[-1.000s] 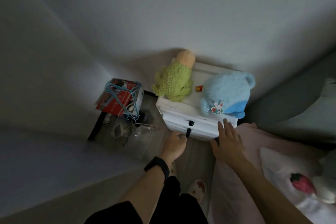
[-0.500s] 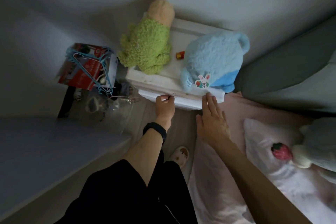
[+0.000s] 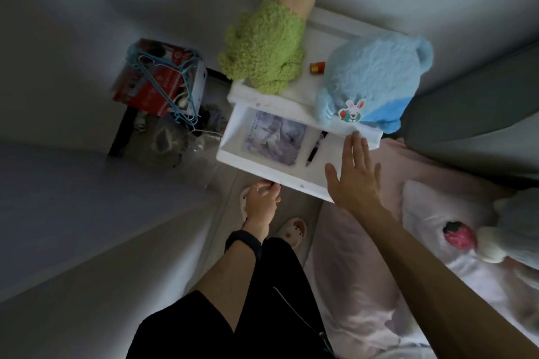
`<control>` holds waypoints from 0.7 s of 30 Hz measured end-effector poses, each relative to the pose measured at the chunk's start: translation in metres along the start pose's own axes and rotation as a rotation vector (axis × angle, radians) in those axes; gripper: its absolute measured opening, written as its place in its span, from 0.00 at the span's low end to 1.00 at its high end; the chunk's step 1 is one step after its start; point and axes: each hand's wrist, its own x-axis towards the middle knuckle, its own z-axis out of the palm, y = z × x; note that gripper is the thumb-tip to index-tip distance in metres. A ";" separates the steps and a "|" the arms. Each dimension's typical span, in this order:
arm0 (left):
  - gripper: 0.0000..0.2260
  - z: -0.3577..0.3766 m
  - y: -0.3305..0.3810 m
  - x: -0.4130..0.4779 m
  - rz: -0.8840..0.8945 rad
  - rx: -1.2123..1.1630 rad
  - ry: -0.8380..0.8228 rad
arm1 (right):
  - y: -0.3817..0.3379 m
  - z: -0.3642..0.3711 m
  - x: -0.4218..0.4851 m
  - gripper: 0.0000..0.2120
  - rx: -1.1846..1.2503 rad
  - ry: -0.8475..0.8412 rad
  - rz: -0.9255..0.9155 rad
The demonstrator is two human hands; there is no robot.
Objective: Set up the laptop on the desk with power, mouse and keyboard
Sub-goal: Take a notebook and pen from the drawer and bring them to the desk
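A white nightstand (image 3: 329,28) stands against the wall beside the bed. Its top drawer (image 3: 280,176) is pulled out toward me. My left hand (image 3: 261,198) is closed on the drawer's knob at the front edge. My right hand (image 3: 354,175) hovers flat with fingers spread over the drawer's right end. Inside the drawer lie a printed paper (image 3: 274,140) and a dark pen (image 3: 315,148). No laptop, mouse or keyboard is in view.
A green plush toy (image 3: 265,49) and a blue plush toy (image 3: 370,79) sit on the nightstand, a small red item (image 3: 317,67) between them. A red box (image 3: 157,81) with blue hangers stands left over clutter. The pink bed (image 3: 364,285) lies right.
The drawer has slid out from shut to open, pulled by my left hand. My right hand has stayed by the drawer's right end. The view has tilted down and closer.
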 end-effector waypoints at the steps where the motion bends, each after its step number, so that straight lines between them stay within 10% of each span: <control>1: 0.06 -0.008 -0.008 -0.003 -0.031 -0.002 -0.004 | -0.001 0.002 -0.001 0.38 -0.016 0.007 -0.003; 11: 0.05 -0.045 -0.048 -0.041 -0.182 -0.083 -0.002 | -0.011 0.016 -0.008 0.44 -0.066 0.075 0.021; 21: 0.05 -0.064 0.046 -0.053 0.256 -0.031 0.096 | -0.033 0.049 -0.020 0.24 0.183 -0.041 0.024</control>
